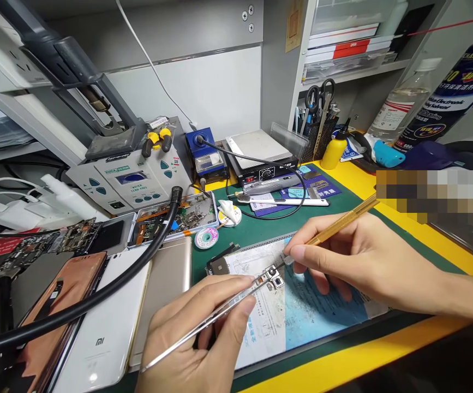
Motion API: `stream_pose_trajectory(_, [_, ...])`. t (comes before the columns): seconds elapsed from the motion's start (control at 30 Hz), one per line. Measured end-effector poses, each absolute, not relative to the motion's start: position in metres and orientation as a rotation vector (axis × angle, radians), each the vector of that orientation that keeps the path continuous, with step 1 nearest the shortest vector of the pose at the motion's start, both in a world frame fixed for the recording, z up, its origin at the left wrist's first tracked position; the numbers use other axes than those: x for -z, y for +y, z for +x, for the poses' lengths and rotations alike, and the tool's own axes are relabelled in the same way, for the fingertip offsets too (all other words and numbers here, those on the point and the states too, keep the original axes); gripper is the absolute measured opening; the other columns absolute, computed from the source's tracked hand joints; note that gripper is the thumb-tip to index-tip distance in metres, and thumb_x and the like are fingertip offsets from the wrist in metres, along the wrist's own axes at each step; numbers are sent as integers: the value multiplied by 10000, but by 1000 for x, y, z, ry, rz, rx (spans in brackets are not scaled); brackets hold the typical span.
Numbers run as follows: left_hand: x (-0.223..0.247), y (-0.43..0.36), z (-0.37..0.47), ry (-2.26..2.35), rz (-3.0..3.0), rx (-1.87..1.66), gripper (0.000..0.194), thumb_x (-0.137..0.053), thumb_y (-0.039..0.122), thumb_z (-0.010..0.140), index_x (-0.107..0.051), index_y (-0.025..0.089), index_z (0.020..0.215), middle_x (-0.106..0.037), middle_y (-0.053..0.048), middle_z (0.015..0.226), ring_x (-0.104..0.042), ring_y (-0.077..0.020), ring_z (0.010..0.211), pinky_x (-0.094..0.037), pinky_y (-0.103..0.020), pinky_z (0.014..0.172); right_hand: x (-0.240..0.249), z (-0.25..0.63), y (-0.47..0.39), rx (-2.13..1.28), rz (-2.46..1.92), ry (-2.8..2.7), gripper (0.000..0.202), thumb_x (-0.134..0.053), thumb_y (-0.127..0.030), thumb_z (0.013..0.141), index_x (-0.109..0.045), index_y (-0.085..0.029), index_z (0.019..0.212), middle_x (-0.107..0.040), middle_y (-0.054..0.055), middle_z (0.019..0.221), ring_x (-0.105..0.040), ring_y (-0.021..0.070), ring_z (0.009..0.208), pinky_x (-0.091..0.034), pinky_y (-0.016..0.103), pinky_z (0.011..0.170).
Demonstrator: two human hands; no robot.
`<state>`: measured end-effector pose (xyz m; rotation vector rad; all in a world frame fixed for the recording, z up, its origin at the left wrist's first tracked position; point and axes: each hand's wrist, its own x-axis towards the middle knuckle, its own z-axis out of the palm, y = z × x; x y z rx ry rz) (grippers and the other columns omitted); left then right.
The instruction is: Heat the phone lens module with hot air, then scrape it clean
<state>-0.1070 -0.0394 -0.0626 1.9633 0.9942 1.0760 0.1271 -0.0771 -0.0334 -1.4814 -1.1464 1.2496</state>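
My left hand (183, 319) grips a pair of silver tweezers (171, 350), whose tips meet a small phone camera module (277, 281) with two square lens parts. My right hand (373, 259) pinches a slim tool with a gold knurled handle (338, 222), held like a pen. Its dark tip reaches the module's upper edge, and I cannot tell the exact shape of that tip. Beneath both hands lies a worn printed sheet (318, 305), white on the left and blue on the right. A small dark phone part (220, 266) rests at the sheet's upper left corner.
Left of the sheet are several phone backs, including a white one (105, 316), crossed by a thick black hose (138, 270). Behind stand a soldering station (133, 185), a parts tray (215, 215), a solder spool (207, 238) and a heating plate (261, 147). A yellow bottle (334, 152) stands right.
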Motion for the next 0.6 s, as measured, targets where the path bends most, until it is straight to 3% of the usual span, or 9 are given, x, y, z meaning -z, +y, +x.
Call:
stream_pose_trajectory(0.3, [64, -38, -107, 967, 1930, -1087, 200, -744, 223, 882, -834, 382, 962, -831, 89, 942, -700, -62, 590, -460, -95, 446, 34, 127, -78, -1271, -1505, -1149, 223, -859, -373, 798, -752, -180, 822, -678, 16, 659, -579, 119, 489, -416, 146, 350])
stream_pose_trajectory(0.47, [62, -38, -106, 1010, 1921, -1086, 206, -763, 214, 858, -850, 379, 948, -837, 82, 932, -720, -72, 639, -538, -70, 553, 35, 127, -77, -1276, -1500, -1149, 221, -862, -372, 797, -762, -177, 819, -685, 20, 659, -571, 113, 477, -403, 145, 348])
stream_pose_trajectory(0.6, [60, -38, -105, 1022, 1876, -1064, 204, -763, 220, 852, -848, 389, 930, -835, 95, 925, -702, -61, 608, -509, -64, 510, 34, 127, -78, -1276, -1508, -1149, 219, -859, -376, 804, -763, -180, 824, -681, 19, 659, -574, 116, 483, -400, 148, 352])
